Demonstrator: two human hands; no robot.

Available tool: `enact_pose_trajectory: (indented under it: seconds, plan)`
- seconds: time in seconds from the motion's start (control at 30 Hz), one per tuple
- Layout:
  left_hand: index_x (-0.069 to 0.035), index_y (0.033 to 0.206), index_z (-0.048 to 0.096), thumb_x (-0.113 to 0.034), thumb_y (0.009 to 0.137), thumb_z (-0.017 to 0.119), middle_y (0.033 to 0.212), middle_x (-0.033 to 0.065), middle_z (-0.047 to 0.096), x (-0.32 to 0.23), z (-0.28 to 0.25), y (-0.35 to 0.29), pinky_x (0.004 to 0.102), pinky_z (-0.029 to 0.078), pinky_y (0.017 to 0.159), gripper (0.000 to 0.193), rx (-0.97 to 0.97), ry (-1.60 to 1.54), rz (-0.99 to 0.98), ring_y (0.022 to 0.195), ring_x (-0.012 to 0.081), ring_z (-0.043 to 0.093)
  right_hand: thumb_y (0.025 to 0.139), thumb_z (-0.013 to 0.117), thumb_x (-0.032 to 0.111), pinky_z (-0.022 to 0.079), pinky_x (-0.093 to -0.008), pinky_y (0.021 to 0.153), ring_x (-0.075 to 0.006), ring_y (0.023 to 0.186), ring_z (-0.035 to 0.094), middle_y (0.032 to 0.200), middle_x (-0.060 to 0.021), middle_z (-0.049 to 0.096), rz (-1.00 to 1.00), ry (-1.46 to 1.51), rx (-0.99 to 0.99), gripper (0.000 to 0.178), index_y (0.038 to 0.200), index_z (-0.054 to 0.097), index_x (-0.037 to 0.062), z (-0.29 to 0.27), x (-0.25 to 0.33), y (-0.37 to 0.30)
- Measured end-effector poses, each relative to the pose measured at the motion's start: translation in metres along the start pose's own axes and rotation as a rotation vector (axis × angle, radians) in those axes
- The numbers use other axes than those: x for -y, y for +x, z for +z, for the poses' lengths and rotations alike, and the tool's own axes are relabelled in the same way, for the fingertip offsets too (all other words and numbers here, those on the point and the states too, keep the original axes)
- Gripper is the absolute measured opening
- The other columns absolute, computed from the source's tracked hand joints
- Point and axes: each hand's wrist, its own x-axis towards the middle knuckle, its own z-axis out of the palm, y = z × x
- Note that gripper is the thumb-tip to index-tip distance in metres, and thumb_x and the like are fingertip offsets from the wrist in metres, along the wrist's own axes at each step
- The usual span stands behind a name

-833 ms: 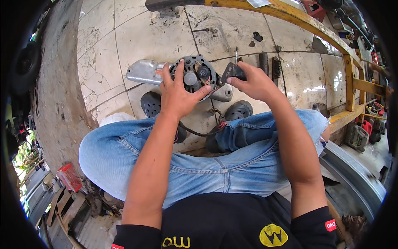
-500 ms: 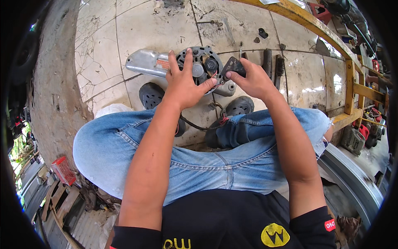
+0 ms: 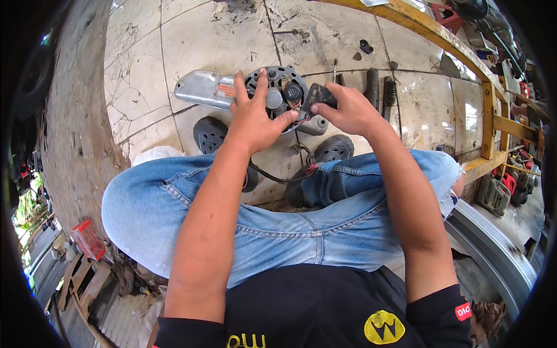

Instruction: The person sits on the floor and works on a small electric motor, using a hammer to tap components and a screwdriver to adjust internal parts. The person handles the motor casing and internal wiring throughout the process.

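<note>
A round, slotted grey metal machine unit [image 3: 274, 98] lies on the floor tiles in front of my feet, with round parts and thin red wires inside. My left hand [image 3: 255, 116] rests on it, fingers spread over its left side and thumb at its lower right. Beside the unit lies a long silver metal piece [image 3: 203, 90] with an orange label. My right hand [image 3: 348, 109] pinches a small dark plate-like cover [image 3: 319, 98] at the unit's right edge. Below that is a grey cylindrical part [image 3: 314, 124]. A dark cable [image 3: 272, 176] runs between my shoes.
A dark handle-like bar [image 3: 372, 87], a black brush [image 3: 389, 95] and a screwdriver [image 3: 335, 72] lie to the right. Farther off are a bolt [image 3: 287, 32] and a small black piece [image 3: 365, 46]. A yellow frame [image 3: 487, 122] borders the right, a worn wooden beam [image 3: 75, 116] the left.
My right hand has shifted slightly left with the dark cover, which now sits closer against the unit and more upright. My left hand stays on the unit.
</note>
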Motion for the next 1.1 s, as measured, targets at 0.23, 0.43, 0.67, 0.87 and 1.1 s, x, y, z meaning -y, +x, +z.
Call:
enact_pose_trajectory:
  seconds: [0.23,0.43,0.67,0.87,1.1]
  plan:
    - [-0.017,0.157,0.022,-0.054,0.075,0.079,0.160,0.0296,0.001,0.000,-0.001,0.002,0.0533,0.035,0.110,0.107,-0.017,-0.050,0.031,0.136,0.0591,0.027,0.085,0.070,0.042,0.048,-0.0498,0.075,-0.0430,0.088,0.064,0.085,-0.0237,0.067,0.022,-0.051,0.036,0.044,0.098,0.062,0.0007,-0.007,0.009,0.000]
    - [-0.017,0.157,0.023,-0.055,0.074,0.079,0.160,0.0279,0.001,-0.002,-0.002,0.003,0.0534,0.034,0.111,0.106,-0.001,-0.040,0.024,0.136,0.0591,0.028,0.084,0.071,0.041,0.048,-0.0503,0.074,-0.0430,0.088,0.064,0.086,-0.0235,0.067,0.012,-0.088,0.054,0.044,0.098,0.062,0.0005,-0.012,0.014,-0.001]
    - [-0.016,0.158,0.021,-0.058,0.074,0.078,0.159,0.0300,0.001,0.004,0.001,0.004,0.0500,0.033,0.113,0.110,0.003,-0.011,0.035,0.140,0.0535,0.027,0.086,0.069,0.040,0.050,-0.0488,0.076,-0.0435,0.089,0.065,0.090,-0.0252,0.068,-0.007,-0.007,0.021,0.043,0.101,0.063,-0.0005,-0.008,0.006,0.003]
    - [-0.016,0.158,0.016,-0.061,0.074,0.076,0.160,0.0291,-0.001,-0.004,-0.004,0.001,0.0510,0.033,0.113,0.113,0.055,0.023,-0.038,0.139,0.0558,0.026,0.091,0.062,0.029,0.051,-0.0465,0.088,-0.0410,0.105,0.064,0.107,-0.0267,0.068,0.422,-0.038,-0.210,0.036,0.111,0.064,-0.0007,-0.009,-0.063,0.021]
    - [-0.017,0.159,0.012,-0.058,0.075,0.075,0.160,0.0290,-0.007,-0.011,-0.013,0.005,0.0516,0.033,0.113,0.113,0.130,0.062,-0.027,0.138,0.0573,0.026,0.087,0.059,0.014,0.050,-0.0444,0.098,-0.0376,0.115,0.062,0.120,-0.0250,0.065,0.734,-0.300,0.173,0.026,0.106,0.069,-0.0006,0.036,-0.141,0.024]
